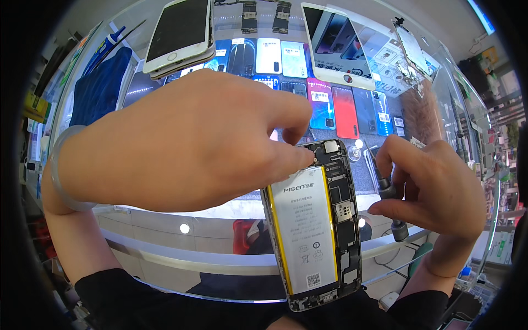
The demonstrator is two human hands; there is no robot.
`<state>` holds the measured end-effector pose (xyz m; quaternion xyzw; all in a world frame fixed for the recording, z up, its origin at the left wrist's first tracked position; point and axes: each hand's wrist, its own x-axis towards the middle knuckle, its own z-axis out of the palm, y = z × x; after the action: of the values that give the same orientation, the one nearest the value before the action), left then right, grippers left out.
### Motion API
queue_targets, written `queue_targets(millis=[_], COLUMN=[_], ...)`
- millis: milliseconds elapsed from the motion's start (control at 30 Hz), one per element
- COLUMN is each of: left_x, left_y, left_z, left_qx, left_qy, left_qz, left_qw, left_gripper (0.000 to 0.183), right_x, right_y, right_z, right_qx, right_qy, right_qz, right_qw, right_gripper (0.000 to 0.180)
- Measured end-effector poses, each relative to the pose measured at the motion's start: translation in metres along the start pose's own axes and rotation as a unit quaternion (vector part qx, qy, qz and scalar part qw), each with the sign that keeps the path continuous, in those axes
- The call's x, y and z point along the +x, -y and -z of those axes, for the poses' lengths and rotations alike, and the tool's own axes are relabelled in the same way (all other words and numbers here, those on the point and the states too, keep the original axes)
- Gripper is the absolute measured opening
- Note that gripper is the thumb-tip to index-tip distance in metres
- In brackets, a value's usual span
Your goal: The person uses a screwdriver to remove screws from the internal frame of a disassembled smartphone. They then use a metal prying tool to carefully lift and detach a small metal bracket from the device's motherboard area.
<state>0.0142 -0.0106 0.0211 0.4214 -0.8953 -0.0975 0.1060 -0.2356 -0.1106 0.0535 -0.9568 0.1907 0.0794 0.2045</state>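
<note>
My left hand [214,136] grips the top end of an opened smartphone [345,235], thumb and fingers at its upper left corner. The phone is tilted with its inside facing me. A white battery [307,231] with yellow edges and printed writing fills much of its left side. Metal shields and circuit parts run down its right side. Right of the phone, my right hand [433,185] holds a dark screwdriver [387,189] between thumb and fingers. The screwdriver's thin shaft points up and away from me, apart from the phone. My left fingertips are partly hidden behind the phone.
A glass counter holds rows of phones, among them a red phone [345,111]. On the glass lie a white-framed phone [179,33], a white-framed display panel [336,45] and a loose metal plate [412,49]. At the left are a dark blue cloth [101,86] and a blue tube [108,43].
</note>
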Motion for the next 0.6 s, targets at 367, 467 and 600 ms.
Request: queue_targets(millis=[367,467,600], left_x=[0.001,-0.001,-0.003], left_y=[0.014,0.003,0.003], left_z=[0.0,0.004,-0.009], left_qx=[-0.071,-0.108,-0.119], left_qy=[-0.062,-0.038,-0.084], left_qz=[-0.03,0.02,-0.001], left_qw=[0.995,0.993,0.989], left_gripper=[0.046,0.053,0.056], right_x=[0.026,0.026,0.019], right_y=[-0.042,-0.028,-0.036], right_z=[-0.002,0.004,0.004], right_qx=[0.676,0.743,0.701], right_qy=[-0.139,-0.133,-0.129], right_qz=[-0.009,-0.058,-0.01], right_qw=[0.723,0.654,0.701], right_gripper=[0.026,0.043,0.053])
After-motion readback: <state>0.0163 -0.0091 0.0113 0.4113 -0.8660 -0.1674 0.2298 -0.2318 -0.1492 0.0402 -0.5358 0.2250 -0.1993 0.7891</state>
